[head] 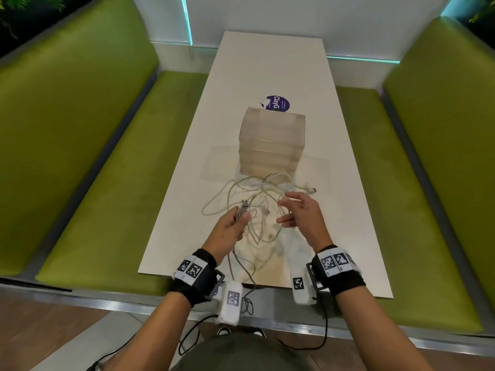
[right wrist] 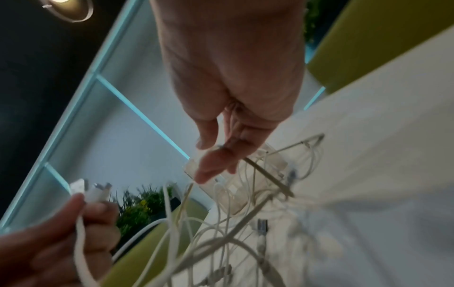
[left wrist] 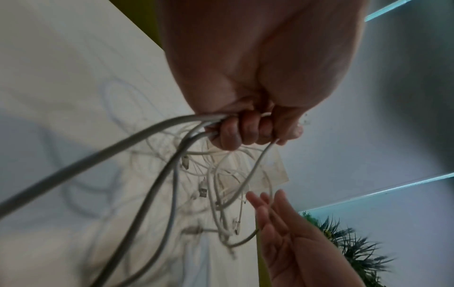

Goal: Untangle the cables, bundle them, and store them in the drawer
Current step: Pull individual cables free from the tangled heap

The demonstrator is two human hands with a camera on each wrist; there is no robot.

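1. A translucent plastic drawer unit (head: 272, 141) stands at the centre of the head view on the white table (head: 334, 145), a rounded box with stacked tiers. Its frosted walls show nothing clearly inside, so its contents cannot be told.
2. Just below it in the frame, a tangle of thin white and off-white cables (head: 261, 207) spreads in loose loops over the tabletop; some strands trail down over the table's near edge at lower centre.
3. The left hand (head: 230, 228), lower centre-left of the head view, has its fingers curled round several cable strands. A white plug end (head: 243, 206) sticks up out of the fist. The left wrist view shows the same fist (left wrist: 245, 132) with smooth round cords running out to the lower left.
4. The right hand (head: 301, 212), centre-right of the head view, hangs slack among the loops with fingers spread and lightly bent. Strands cross its fingers in the right wrist view (right wrist: 221, 153), but it clamps nothing.
5. A white connector (head: 310, 188) lies on the table to the right of the tangle.
6. A round purple sticker (head: 277, 103) sits flat on the table just above the drawer unit in the frame.
7. Smooth green padded benches (head: 80, 145) flank the table at left and right.
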